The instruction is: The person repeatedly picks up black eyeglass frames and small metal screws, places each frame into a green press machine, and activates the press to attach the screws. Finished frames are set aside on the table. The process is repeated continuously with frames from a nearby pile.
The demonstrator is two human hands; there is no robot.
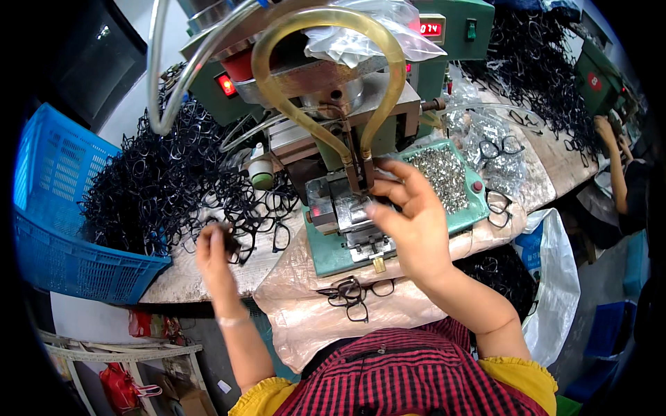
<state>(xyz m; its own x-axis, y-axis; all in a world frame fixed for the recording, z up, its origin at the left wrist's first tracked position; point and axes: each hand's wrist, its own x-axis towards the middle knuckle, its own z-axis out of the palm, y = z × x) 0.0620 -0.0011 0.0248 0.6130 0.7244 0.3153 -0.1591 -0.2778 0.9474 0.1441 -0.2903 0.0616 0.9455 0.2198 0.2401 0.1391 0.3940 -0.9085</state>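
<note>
My left hand (214,258), slightly blurred, is closed on a dark eyeglass frame (229,241) above the loose frames at the table's left. Beside the tool head (356,166) of a green bench press, my right hand (418,225) has its thumb and fingers curled toward each other. Whatever sits between those fingertips, if anything, is too small to make out. Below the tool head is a metal fixture (352,210) on the green base (329,251). A few black eyeglass frames (355,294) lie on the wrapped table edge in front of me.
Small metal parts (442,177) fill a green tray right of the press. Black frames (166,163) pile up beside a blue crate (76,249). A looped yellowish hose (399,62) arches over the press. Another person's hand (605,132) shows far right, near another green machine.
</note>
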